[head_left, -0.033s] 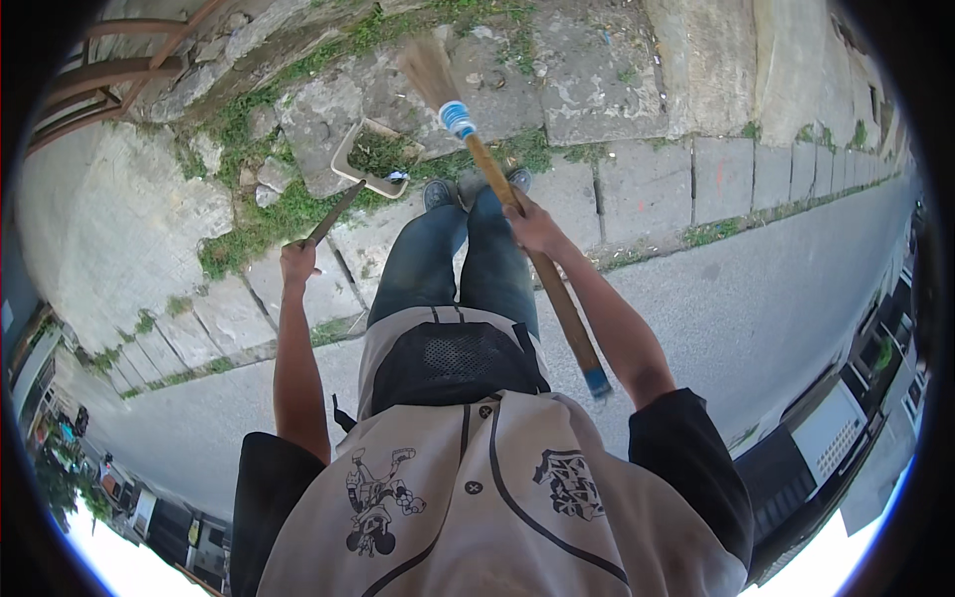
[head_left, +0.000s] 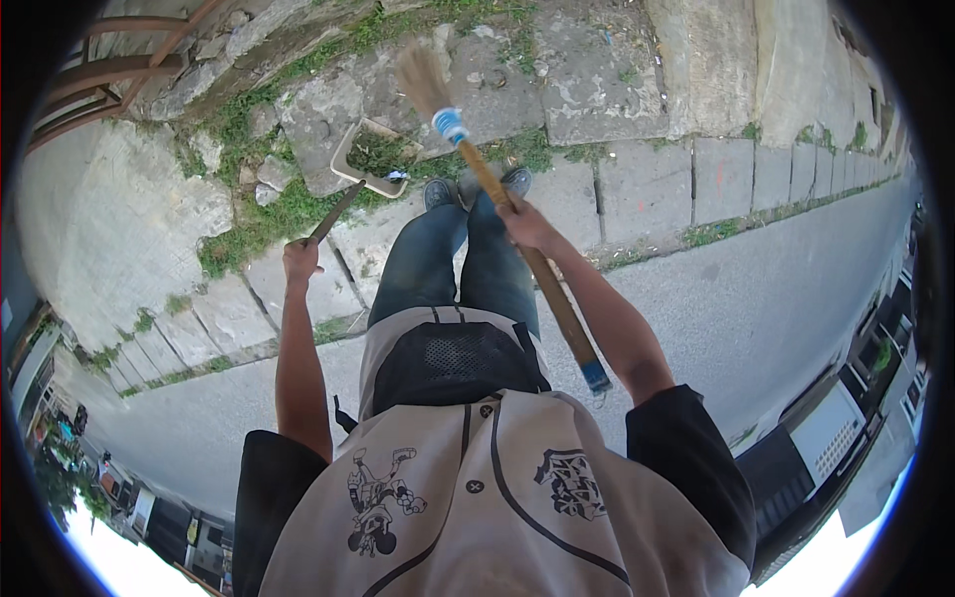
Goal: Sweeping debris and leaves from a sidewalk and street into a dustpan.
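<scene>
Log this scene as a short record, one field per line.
Left hand: closed on a brown handle that reaches the rim of a pale container
Container contents: green plant matter, small pale scrap
Right hand: grips a broom partway along its shaft
Bristles: point away from the person; ground contact unclear
Ground: concrete slabs, weeds, grey road

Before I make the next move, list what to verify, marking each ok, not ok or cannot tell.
Right hand closed around the long tan wooden broom handle: ok.
Left hand closed around the narrow dark handle reaching the cream rectangular dustpan: ok.
Green plant clippings inside the dustpan: ok.
Brown broom bristles touching the grey slab: cannot tell.
Dustpan's surroundings free of green weeds: not ok.
</scene>
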The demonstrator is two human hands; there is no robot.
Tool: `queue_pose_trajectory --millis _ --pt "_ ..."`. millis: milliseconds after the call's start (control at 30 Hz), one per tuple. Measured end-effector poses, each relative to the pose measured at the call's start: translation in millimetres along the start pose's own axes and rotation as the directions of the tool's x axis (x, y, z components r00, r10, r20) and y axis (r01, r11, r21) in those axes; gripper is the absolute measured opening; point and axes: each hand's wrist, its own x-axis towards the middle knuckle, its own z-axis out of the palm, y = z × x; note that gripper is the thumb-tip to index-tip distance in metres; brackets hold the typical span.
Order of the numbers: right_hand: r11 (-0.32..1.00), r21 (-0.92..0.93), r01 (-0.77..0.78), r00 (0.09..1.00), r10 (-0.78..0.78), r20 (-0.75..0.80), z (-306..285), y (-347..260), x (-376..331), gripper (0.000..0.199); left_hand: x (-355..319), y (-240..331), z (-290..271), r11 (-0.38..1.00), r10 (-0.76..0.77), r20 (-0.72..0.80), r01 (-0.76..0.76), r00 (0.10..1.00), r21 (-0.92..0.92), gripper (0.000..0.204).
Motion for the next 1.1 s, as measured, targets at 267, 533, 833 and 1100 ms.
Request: queue_pose_trajectory --millis 267,533,833,1100 --pt "0.908 0.240 -0.344 0.840 0.183 0.512 -21 -40 -90 0.054 -4 18 15 0.999 -0.030 -0.019 0.031 0.999 0.027 0.036" --pt "0.953 0.226 -0.204 0.975 0.176 0.138 -36 -27 -81 0.056 -7 28 18 0.999 -0.035 -0.032 0.035 0.999 0.003 0.037" --pt "0.829 0.301 -0.472 0.784 0.239 0.573 2 4 -74 0.057 9 32 28 0.999 -0.039 -0.024 0.039 0.999 -0.002 0.035" --pt "0.764 0.479 -0.431 0.879 0.235 0.416 -60 -21 -176 0.058 33 19 -2 0.952 0.095 -0.067 -0.071 0.993 0.296 0.036"
